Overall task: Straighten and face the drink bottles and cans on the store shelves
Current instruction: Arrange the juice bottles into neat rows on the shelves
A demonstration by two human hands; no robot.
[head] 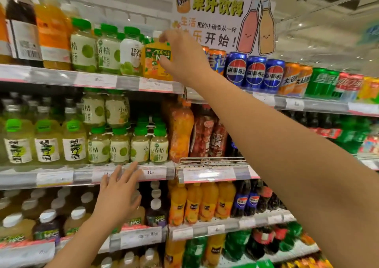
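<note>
My right hand (180, 56) reaches up to the top shelf and grips an orange juice bottle (154, 62) with a "100%" label, fingers around its cap and right side. To the left of it stand a white coconut water bottle (131, 56) and green-capped lime juice bottles (107, 50). My left hand (119, 193) hovers open with spread fingers in front of the second shelf's price rail (151, 173), just below a row of small lime juice bottles (139, 146). It holds nothing.
Pepsi cans (254, 72), orange, green and red cans line the upper right shelf. Below are orange soda bottles (203, 202), dark cola bottles and NFC juice bottles (155, 216). A paper juice sign (223, 21) hangs above the cans.
</note>
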